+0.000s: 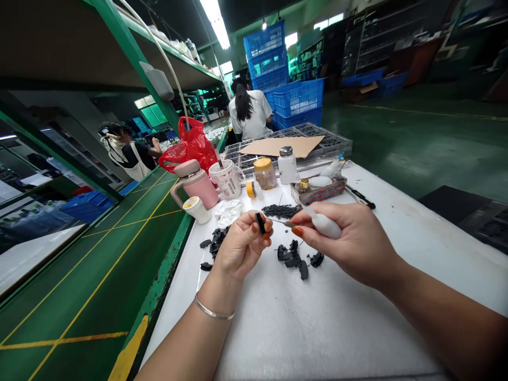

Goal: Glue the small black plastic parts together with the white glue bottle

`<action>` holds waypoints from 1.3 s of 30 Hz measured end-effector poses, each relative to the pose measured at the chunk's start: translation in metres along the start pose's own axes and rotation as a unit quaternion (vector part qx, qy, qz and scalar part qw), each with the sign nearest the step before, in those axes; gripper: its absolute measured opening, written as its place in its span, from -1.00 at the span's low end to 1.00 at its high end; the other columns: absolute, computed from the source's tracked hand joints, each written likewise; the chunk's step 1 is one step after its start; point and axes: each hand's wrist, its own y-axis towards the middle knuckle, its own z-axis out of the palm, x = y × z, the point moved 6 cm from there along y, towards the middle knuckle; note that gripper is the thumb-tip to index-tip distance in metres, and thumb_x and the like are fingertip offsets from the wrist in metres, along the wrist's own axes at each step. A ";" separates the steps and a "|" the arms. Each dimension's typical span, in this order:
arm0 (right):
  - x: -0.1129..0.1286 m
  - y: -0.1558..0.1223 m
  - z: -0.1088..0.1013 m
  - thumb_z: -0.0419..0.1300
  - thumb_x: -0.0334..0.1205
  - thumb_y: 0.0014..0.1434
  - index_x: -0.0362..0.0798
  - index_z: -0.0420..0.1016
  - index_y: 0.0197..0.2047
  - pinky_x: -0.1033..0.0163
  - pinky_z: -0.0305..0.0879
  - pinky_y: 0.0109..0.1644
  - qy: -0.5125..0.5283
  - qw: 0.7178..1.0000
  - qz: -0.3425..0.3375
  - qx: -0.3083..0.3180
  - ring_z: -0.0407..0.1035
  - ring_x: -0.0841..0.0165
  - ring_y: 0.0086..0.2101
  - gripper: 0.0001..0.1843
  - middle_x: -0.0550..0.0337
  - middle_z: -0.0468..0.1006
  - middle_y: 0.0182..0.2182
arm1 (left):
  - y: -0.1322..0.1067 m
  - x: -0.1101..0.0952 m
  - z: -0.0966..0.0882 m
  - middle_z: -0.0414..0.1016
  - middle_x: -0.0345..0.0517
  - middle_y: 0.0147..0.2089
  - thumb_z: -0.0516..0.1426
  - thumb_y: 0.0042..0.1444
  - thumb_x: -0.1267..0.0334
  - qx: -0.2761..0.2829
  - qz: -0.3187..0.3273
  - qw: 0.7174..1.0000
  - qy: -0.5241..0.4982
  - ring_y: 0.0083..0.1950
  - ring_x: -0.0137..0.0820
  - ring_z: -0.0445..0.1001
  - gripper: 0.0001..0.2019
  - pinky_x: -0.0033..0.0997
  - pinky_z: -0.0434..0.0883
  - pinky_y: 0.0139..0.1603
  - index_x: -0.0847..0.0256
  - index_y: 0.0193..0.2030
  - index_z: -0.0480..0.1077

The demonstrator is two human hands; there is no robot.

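My left hand (pixel 244 241) is closed, pinching a small black plastic part (pixel 260 223) between thumb and fingers. A white squeeze bottle (pixel 327 226) with a narrow nozzle is in my right hand (pixel 353 243), its tip toward the upper left. By the right fingertips a thin pointed piece (pixel 289 224) reaches toward the black part; what it belongs to I cannot make out. Below and between the hands lie several curved black parts (pixel 292 256). More black parts (pixel 216 243) sit left of my left wrist. Behind the hands is a heap of tiny black pieces (pixel 281 211).
A pink tumbler (pixel 198 185), white mug (pixel 225 179), yellow-lidded jar (pixel 265 173), and white pump bottle (pixel 287 166) stand at the back. A small basket (pixel 321 191) and black cutter (pixel 360 197) lie right. The green conveyor (pixel 119 254) runs along the left; a person (pixel 251 114) sits ahead.
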 end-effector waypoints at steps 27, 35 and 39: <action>-0.036 0.002 0.023 0.20 -0.13 0.07 -0.16 0.42 -0.47 0.38 -0.09 -0.56 0.209 0.942 0.219 0.146 0.05 0.55 -0.59 -0.75 0.29 0.26 -0.63 | 0.003 -0.008 -0.011 0.52 -0.16 -0.45 0.38 -0.19 0.32 -0.070 0.062 0.974 0.208 -0.44 -0.51 0.47 -0.81 -0.53 0.52 -0.41 0.30 -0.46 0.48; -0.043 0.003 0.028 0.22 -0.15 0.06 -0.13 0.45 -0.34 0.40 0.03 -0.49 0.169 0.952 0.229 0.111 0.17 0.53 -0.53 -0.80 0.28 0.38 -0.55 | 0.002 -0.011 -0.015 0.50 -0.19 -0.45 0.37 -0.17 0.30 -0.099 0.090 0.956 0.262 -0.43 -0.52 0.46 -0.80 -0.53 0.51 -0.37 0.31 -0.43 0.48; -0.036 0.005 0.019 0.31 -0.16 -0.02 -0.08 0.47 -0.38 0.40 0.03 -0.45 0.010 0.989 0.145 0.041 0.21 0.51 -0.49 -0.82 0.33 0.42 -0.55 | 0.004 -0.009 -0.017 0.50 -0.21 -0.45 0.37 -0.16 0.29 -0.109 0.078 0.955 0.265 -0.44 -0.54 0.46 -0.79 -0.55 0.49 -0.37 0.31 -0.41 0.47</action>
